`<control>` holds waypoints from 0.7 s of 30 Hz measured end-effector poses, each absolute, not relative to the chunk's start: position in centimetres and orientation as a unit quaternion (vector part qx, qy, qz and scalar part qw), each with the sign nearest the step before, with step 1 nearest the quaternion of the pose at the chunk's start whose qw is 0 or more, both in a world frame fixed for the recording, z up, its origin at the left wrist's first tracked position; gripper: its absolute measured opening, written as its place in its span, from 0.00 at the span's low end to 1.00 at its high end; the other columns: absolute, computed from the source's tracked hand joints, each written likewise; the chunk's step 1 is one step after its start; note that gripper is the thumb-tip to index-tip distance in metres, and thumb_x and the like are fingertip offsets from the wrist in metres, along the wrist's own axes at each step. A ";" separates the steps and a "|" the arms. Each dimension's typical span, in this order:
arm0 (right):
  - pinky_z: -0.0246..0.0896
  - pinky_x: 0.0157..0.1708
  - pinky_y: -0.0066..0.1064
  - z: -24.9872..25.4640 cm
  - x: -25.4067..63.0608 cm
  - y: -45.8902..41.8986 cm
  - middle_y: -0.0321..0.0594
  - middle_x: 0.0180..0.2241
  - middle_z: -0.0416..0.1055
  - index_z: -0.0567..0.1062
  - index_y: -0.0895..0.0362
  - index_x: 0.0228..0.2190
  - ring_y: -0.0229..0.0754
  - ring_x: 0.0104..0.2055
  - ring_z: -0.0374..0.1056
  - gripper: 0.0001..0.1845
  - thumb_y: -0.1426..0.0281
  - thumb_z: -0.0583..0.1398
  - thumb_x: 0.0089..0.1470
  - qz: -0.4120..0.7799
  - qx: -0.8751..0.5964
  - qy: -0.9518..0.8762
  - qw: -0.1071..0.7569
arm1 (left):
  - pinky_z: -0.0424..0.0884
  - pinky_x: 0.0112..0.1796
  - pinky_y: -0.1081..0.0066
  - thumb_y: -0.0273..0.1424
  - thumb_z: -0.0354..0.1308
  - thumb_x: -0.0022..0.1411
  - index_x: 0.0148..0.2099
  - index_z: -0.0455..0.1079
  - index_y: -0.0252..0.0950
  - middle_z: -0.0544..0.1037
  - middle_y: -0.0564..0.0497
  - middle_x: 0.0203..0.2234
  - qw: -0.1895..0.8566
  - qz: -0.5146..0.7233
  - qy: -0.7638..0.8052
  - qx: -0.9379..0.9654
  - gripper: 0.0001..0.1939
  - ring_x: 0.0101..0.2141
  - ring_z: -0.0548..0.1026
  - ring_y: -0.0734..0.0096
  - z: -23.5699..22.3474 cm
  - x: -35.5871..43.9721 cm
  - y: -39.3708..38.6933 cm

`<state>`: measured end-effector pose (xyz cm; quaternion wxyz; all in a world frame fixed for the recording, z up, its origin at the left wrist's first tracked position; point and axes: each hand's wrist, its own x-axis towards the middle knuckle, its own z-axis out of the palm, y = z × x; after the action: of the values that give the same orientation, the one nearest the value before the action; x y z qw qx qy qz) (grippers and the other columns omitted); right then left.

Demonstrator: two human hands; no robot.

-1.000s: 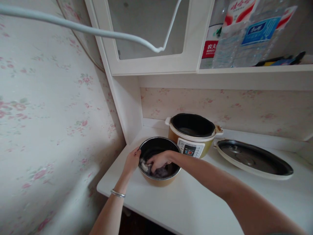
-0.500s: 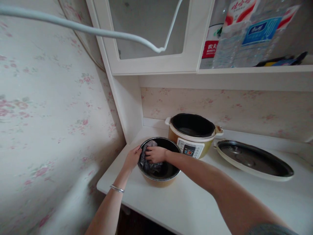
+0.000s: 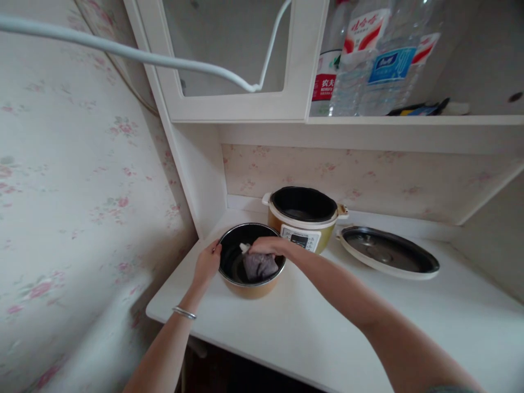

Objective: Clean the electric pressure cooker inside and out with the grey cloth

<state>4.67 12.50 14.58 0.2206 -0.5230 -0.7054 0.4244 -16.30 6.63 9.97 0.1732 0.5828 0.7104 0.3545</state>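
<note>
A round inner pot (image 3: pixel 250 290), dark inside and tan outside, stands on the white counter near its left end. My left hand (image 3: pixel 209 258) grips the pot's left rim, fingers closed over the edge. Inside the pot, my right hand (image 3: pixel 264 246) is closed on a greyish-purple cloth (image 3: pixel 258 266), which hangs against the inner wall on the right. A small white bit of the cloth shows by the fingertips. Right behind the pot sits an electric cooker (image 3: pixel 305 218), lidless, with a control panel on its front.
The cooker's lid (image 3: pixel 388 252) lies upside down on the counter (image 3: pixel 327 333), to the right. Overhead is a white cabinet (image 3: pixel 241 112) with plastic bottles (image 3: pixel 360 71) on its open shelf. A white cable (image 3: pixel 164 61) crosses the upper view. A papered wall (image 3: pixel 82 218) stands close on the left.
My right hand has moved the cloth from the left side of the pot's inside to the right side. My left hand keeps its hold on the rim. The view has shifted right.
</note>
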 end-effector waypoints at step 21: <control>0.61 0.40 0.29 7.8 12.5 -3.5 0.34 0.39 0.74 0.72 0.53 0.46 0.42 0.42 0.67 0.23 0.60 0.61 0.47 0.477 -0.517 -0.301 0.644 | 0.67 0.48 0.64 0.33 0.45 0.69 0.46 0.72 0.37 0.76 0.45 0.41 -0.061 0.348 0.573 0.739 0.15 0.43 0.74 0.62 13.6 -9.6 1.1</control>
<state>12.49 -3.47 7.76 0.6436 -0.5171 -0.3009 0.4773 -9.59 1.10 13.58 -0.0610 0.7394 0.5733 0.3479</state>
